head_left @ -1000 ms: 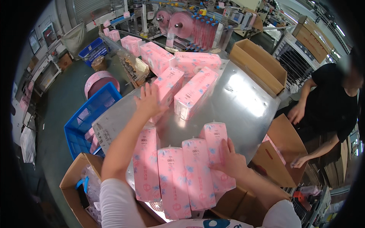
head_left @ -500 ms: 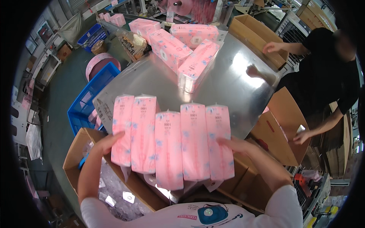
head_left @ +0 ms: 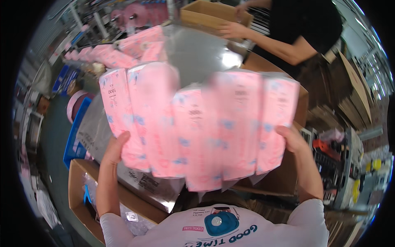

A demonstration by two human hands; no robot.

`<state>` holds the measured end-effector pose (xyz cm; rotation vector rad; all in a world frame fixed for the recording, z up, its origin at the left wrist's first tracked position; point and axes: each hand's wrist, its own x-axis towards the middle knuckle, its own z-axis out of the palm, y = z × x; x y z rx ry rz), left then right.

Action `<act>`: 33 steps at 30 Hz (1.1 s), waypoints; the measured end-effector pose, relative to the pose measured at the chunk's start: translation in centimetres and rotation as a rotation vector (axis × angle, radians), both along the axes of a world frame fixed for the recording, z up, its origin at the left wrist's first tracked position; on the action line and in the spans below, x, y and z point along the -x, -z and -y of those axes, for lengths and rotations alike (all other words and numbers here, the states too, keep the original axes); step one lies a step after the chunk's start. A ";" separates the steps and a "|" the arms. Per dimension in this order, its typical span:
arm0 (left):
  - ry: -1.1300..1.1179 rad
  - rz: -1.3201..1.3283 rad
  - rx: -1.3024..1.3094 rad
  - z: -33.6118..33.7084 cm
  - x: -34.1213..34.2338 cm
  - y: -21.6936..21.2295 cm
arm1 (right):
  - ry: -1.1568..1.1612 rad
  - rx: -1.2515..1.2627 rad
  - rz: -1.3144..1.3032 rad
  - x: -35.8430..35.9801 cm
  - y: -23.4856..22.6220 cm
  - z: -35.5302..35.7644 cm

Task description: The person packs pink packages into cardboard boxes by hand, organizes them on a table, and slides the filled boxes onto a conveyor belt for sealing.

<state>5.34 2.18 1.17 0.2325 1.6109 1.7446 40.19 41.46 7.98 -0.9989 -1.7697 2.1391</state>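
Note:
Several pink tissue packs [head_left: 201,140] with blue flower prints stand side by side in a row, lifted in front of me. My left hand [head_left: 117,145] presses on the row's left end, its thumb showing on the front. At the right end, my right hand [head_left: 293,140] grips in the same way, so the row is squeezed between both palms. The middle packs sit a little lower than the outer ones and are blurred. Most of my fingers are hidden behind the packs. Beyond them, more pink packs [head_left: 133,47] lie on the metal table [head_left: 193,45].
An open cardboard box [head_left: 84,208] with clear plastic bags stands at my lower left, near a blue crate [head_left: 73,144]. Another open box [head_left: 273,181] is under the row's right side. Across the table a co-worker's hand [head_left: 234,30] is by a long cardboard box [head_left: 214,17].
Both hands have raised the row of packs up and toward me, so it looks larger. The view has turned to the right. The co-worker's hands are now both near the far box.

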 end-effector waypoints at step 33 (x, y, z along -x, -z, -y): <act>1.275 -1.474 0.485 -30.1 -27.6 27.8 | -0.277 -0.518 0.997 -16.6 32.0 -5.5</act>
